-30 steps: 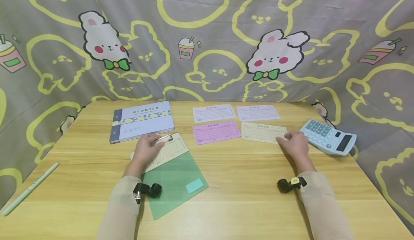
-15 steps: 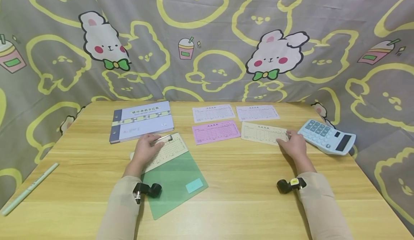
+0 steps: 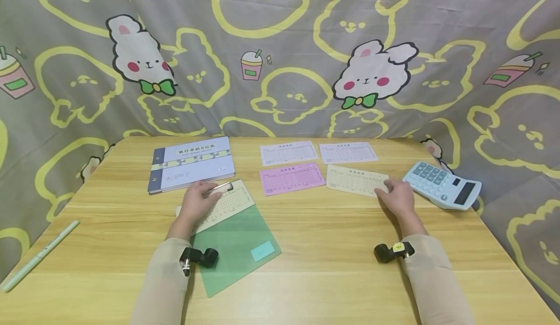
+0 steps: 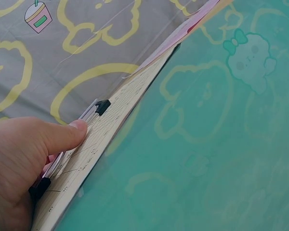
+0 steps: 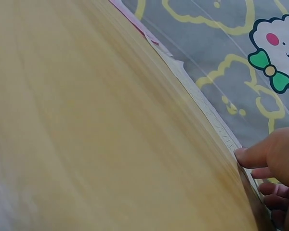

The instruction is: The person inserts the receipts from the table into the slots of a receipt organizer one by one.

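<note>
My left hand [image 3: 201, 203] grips the top end of a green clipboard [image 3: 236, 252] at its metal clip [image 3: 225, 188]. A cream printed form [image 3: 229, 203] lies under that clip. In the left wrist view the thumb [image 4: 67, 137] presses near the clip, and the other fingers are mostly hidden. My right hand [image 3: 398, 197] pinches the right end of a cream slip [image 3: 354, 179] lying on the table. Its thumb [image 5: 253, 155] is at the slip's near edge in the right wrist view. A pink slip [image 3: 293, 179] and two pale slips [image 3: 288, 153] lie close by.
A blue-and-white account book [image 3: 192, 164] lies at the back left. The light blue calculator [image 3: 444, 185] sits just right of my right hand. A pale green pen [image 3: 41, 256] rests at the far left. Behind the table [image 3: 332, 266] hangs a patterned curtain [image 3: 297, 47].
My right hand has shifted very slightly left at the cream slip's end. The left hand and the clipboard have stayed in place.
</note>
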The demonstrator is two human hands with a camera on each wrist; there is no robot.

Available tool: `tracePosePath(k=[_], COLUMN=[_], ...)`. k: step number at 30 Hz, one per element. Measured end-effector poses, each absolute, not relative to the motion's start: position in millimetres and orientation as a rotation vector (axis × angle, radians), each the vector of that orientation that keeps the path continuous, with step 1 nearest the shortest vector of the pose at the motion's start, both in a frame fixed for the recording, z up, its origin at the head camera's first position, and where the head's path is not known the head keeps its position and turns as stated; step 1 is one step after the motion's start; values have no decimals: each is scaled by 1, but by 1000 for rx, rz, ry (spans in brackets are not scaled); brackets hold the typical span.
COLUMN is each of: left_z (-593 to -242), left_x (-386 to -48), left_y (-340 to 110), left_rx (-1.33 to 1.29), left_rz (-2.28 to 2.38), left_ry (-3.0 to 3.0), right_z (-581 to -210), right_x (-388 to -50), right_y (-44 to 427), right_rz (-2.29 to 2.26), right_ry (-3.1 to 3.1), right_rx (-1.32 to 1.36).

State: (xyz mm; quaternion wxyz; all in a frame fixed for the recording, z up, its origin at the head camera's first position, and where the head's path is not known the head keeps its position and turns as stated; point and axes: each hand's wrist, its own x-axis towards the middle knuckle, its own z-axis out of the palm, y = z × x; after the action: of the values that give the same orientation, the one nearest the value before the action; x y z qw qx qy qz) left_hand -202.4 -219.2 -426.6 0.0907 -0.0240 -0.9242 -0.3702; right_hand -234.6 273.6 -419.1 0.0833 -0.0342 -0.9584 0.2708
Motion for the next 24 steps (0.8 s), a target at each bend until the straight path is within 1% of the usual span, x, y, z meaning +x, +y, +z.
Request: tracePosePath(k=[14,24], left_z=[-426,-427], left_x=[-203,-203], left_y=[-220,-220], left_rx=[-50,-65], left_rz=[-1123,-1115], left_ry=[-2754,-2757], right_z=[-422,-420], right_x=[-235,-236], right_y=[267,267], right_rz=[651,750], right_ry=[-2927,-2946], right_rx=[-145,-216])
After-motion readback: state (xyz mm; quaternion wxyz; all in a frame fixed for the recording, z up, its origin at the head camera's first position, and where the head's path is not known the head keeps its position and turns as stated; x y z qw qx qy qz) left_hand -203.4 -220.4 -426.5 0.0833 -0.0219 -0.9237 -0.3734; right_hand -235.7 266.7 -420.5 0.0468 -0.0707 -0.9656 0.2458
